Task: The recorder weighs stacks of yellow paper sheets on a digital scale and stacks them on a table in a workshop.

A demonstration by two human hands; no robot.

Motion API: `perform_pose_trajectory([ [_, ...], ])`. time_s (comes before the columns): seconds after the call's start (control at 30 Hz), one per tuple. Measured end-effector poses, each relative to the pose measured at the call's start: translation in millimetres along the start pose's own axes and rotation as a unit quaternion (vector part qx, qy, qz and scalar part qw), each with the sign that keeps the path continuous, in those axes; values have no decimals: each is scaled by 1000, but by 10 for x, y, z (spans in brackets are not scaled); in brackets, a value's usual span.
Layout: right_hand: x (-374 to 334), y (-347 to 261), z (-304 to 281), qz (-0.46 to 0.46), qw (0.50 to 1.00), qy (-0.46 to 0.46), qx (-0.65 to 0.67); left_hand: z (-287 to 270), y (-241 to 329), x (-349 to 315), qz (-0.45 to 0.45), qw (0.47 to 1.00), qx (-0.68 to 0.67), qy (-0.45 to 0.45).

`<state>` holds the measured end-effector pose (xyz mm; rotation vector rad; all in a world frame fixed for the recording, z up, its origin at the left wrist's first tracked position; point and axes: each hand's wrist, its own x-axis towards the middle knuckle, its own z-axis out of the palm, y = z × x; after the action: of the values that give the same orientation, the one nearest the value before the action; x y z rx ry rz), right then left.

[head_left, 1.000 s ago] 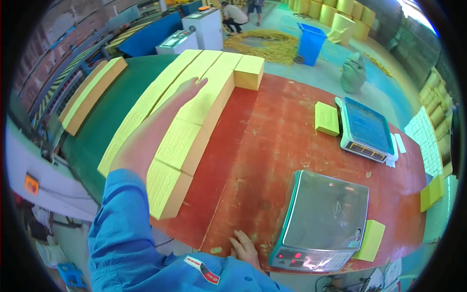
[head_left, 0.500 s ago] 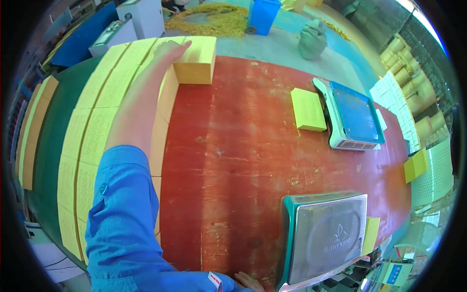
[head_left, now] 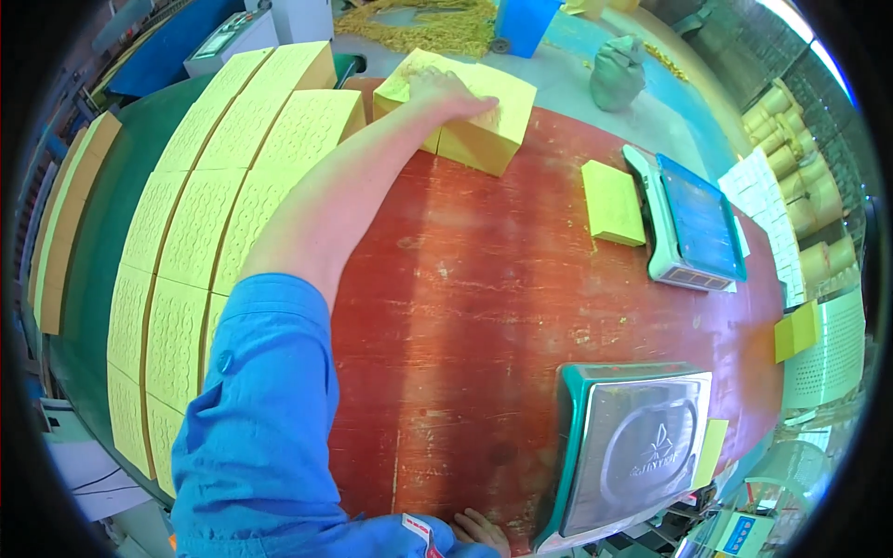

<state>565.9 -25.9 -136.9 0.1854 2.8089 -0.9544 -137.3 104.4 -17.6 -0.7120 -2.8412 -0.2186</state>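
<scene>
Reaching forward, my left hand [head_left: 446, 96] lies palm down on top of a yellow stack of paper [head_left: 512, 93]. Its fingers and thumb are spread over the top surface, not wrapped round the sides. The stack stands at the far edge of the red tabletop, apart from the rows, with a seam in its near face. Left of my forearm run several rows of yellow paper blocks [head_left: 181, 228] with wavy embossed tops; my arm hides part of the nearest row. My right hand [head_left: 479, 532] rests on the near edge of the table, fingers apart, holding nothing.
A scale with a metal pan [head_left: 642, 446] stands at the near right, a blue-topped scale [head_left: 698, 223] farther off. Smaller yellow blocks [head_left: 614, 205] sit beside them. Beyond the red table [head_left: 446, 325] are a blue bin [head_left: 526, 26] and a grey-green sack [head_left: 617, 74].
My left hand and the yellow stack under it have moved right, away from the rows. A gap now shows between them. The right hand stays at the near edge.
</scene>
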Motion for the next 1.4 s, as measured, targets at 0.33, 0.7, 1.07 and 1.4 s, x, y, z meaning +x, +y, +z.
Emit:
perform_pose_trajectory([
  [0.33, 102, -269, -313, -35, 994, 84, -57, 130, 182, 477, 76, 990, 11, 118],
  [0.7, 40, -265, -438, -22, 989, 57, 132, 424, 422, -478, 186, 981, -2, -46],
  [1.07, 73, -122, -298, -187, 940, 236, 159, -848, 667, -3305, -13, 995, -16, -97],
  [1.4, -1054, -104, -147, -99, 886, -3, 453, -1316, 626, -5275, -130, 985, -93, -72],
])
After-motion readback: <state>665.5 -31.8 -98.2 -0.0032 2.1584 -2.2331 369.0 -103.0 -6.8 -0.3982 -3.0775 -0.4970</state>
